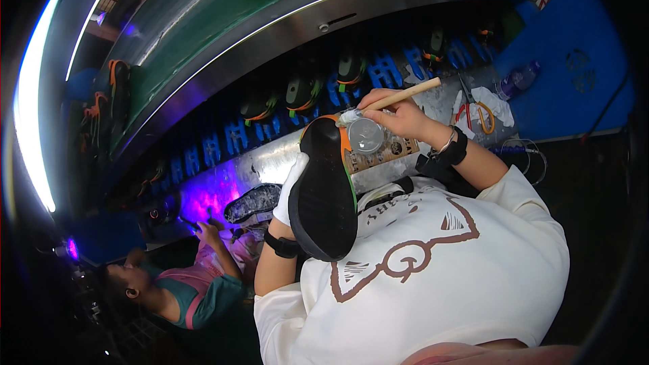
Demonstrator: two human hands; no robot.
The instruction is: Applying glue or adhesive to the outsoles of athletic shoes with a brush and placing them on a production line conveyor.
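Your left hand (292,186), gloved in white, grips the black-soled shoe (323,192) sole-up at centre; your right hand (399,116) pinches a wooden-handled brush (405,94) at one o'clock, bristles touching the toe's orange rim. Coating looks just begun there, though the glare hides how far. A small round clear jar (366,135) sits just beside the toe.

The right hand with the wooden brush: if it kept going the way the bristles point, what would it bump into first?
Most likely the shoe held by the left hand. The right hand aims the brush at its orange toe edge, seemingly touching, though depth is unclear.
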